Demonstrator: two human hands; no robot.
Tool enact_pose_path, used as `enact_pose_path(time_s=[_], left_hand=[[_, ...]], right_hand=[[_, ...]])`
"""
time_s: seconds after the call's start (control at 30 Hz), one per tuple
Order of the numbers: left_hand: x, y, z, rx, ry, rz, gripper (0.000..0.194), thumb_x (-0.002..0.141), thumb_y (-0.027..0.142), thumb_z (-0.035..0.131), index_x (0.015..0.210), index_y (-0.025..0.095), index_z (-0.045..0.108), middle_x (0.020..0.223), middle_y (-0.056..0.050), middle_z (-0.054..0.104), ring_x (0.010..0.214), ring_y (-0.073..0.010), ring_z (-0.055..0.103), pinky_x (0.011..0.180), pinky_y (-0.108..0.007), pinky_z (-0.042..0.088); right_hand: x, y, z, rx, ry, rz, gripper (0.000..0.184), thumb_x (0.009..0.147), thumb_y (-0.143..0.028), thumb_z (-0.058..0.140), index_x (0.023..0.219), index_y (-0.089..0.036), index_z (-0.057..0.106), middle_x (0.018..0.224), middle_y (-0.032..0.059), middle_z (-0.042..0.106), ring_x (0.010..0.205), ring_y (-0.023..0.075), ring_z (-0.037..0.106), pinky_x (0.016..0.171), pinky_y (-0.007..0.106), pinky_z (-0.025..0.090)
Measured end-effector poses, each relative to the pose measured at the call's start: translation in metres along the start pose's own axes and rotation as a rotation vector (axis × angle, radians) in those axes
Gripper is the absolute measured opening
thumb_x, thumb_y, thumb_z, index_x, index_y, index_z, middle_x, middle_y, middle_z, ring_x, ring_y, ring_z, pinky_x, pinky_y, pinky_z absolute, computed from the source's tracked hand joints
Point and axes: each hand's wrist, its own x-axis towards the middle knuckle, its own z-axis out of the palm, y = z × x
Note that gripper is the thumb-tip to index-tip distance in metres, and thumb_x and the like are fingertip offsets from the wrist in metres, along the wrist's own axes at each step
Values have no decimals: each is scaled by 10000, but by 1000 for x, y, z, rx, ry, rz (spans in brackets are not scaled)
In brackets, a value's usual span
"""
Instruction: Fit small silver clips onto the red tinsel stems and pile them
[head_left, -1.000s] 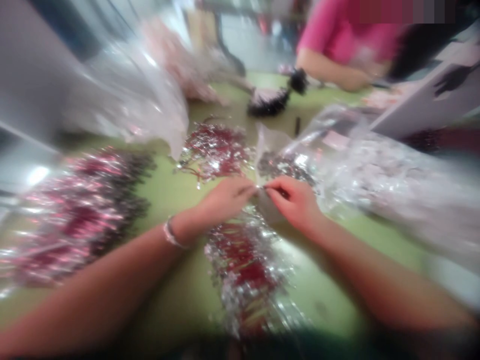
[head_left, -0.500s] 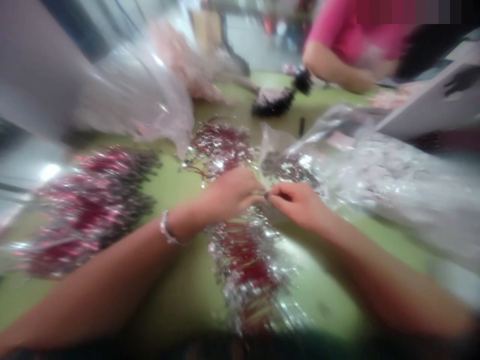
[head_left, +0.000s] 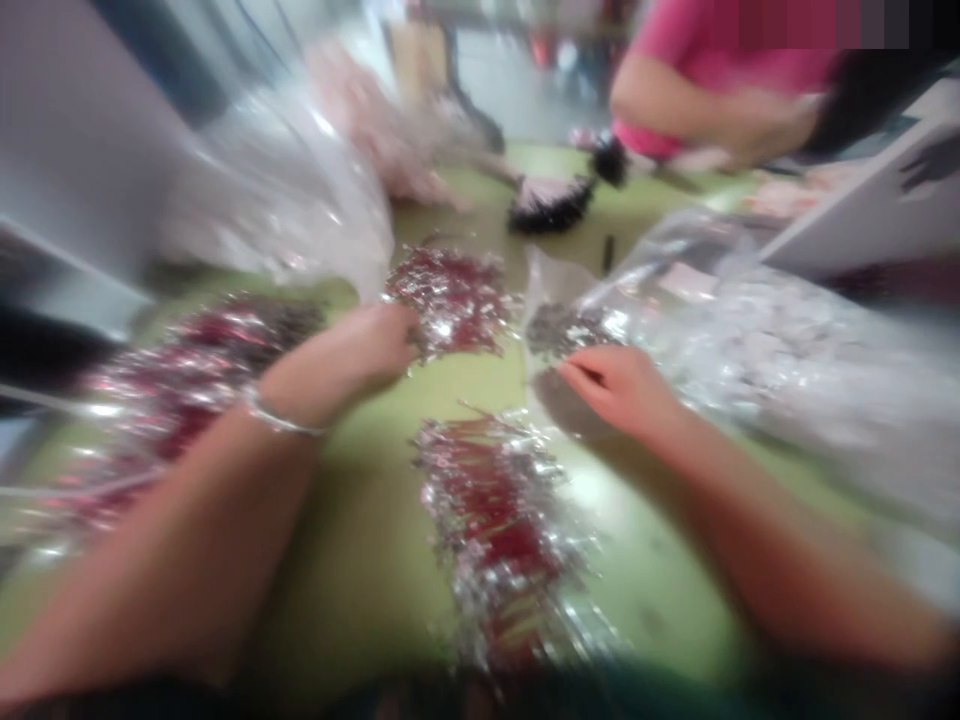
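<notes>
My left hand [head_left: 367, 345], wearing a pale bracelet [head_left: 281, 415] at the wrist, reaches to the left edge of a heap of thin dark-red pieces with shiny silver ends [head_left: 457, 300]. Its fingers are blurred and mostly turned out of sight. My right hand [head_left: 622, 385] is closed in a pinch; whatever lies between thumb and forefinger is too small to make out. Just beyond it, small silver-grey parts [head_left: 574, 330] lie on a clear plastic bag [head_left: 536, 285]. A long row of similar red and silver pieces [head_left: 502, 510] runs towards me between my forearms.
Red pieces with dark ends [head_left: 195, 390] are heaped at left on the green table [head_left: 382, 560]. Large clear bags stand at the back left [head_left: 300, 190] and right [head_left: 795, 370]. A black-fringed bundle [head_left: 551, 205] lies behind. Across the table is a person in a pink top [head_left: 675, 80].
My hands, close together before, have parted: the left moved left to the far red heap, the right slightly right. The person opposite has raised their forearms.
</notes>
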Motion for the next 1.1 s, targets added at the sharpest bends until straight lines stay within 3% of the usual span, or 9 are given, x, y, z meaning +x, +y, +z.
enact_pose_path(time_s=[0.1,0.23,0.33,0.43,0.57,0.7,0.83,1.0,1.1], left_hand=[[1,12,-5,168,9,-15,169,750,245,520,646,183,638,571,-40,591,528,-131,454,580,-278,390],[-2,36,-28,281,51,-120,240,792,239,473,701,180,687,610,-56,622,597,-167,518,665,-314,409],[-10,59,-45,167,138,-92,228,790,237,496,790,188,719,701,-34,664,679,-179,579,711,-317,427],[-16,77,-47,-98,167,-49,210,801,251,541,868,204,735,774,2,692,714,-155,618,719,-288,454],[-11,80,-21,-356,-54,91,171,791,257,594,851,230,751,793,14,718,706,-127,642,701,-264,477],[-3,67,6,-183,-210,182,193,784,201,552,780,215,745,737,-4,702,657,-135,626,669,-286,459],[-6,72,14,17,-181,221,214,834,233,522,778,192,724,774,-49,686,720,-174,618,716,-326,452],[-9,95,37,89,-37,155,281,903,387,513,914,147,660,923,-113,651,886,-245,593,807,-386,472],[-5,98,54,143,-10,156,218,900,315,528,902,118,619,949,-135,621,932,-262,570,837,-403,476]], right_hand=[[0,4,0,-37,27,5,369,944,-356,423,641,-225,587,650,20,603,614,146,504,599,308,337],[2,12,-2,-67,92,64,372,935,-346,442,610,-220,570,607,15,586,579,145,485,577,307,323],[4,17,-4,-77,106,144,345,921,-336,469,626,-215,601,607,13,600,563,144,488,567,305,322],[4,14,-1,-87,-3,132,247,895,-338,532,735,-218,677,750,30,679,671,166,560,603,305,349],[0,0,13,-196,-77,84,219,900,-378,567,828,-206,681,885,65,678,793,198,586,611,309,353],[-2,-7,23,-266,-55,74,225,951,-273,468,878,-180,661,933,91,655,825,204,587,621,314,355],[-1,-5,20,-208,-40,97,230,941,-253,444,895,-181,657,943,100,665,823,209,591,635,320,364],[0,-6,15,-63,38,189,226,910,-237,432,917,-201,655,835,80,697,683,193,581,614,331,368],[0,-8,16,-72,3,125,223,898,-205,434,888,-205,657,855,79,703,727,195,599,646,328,390]])
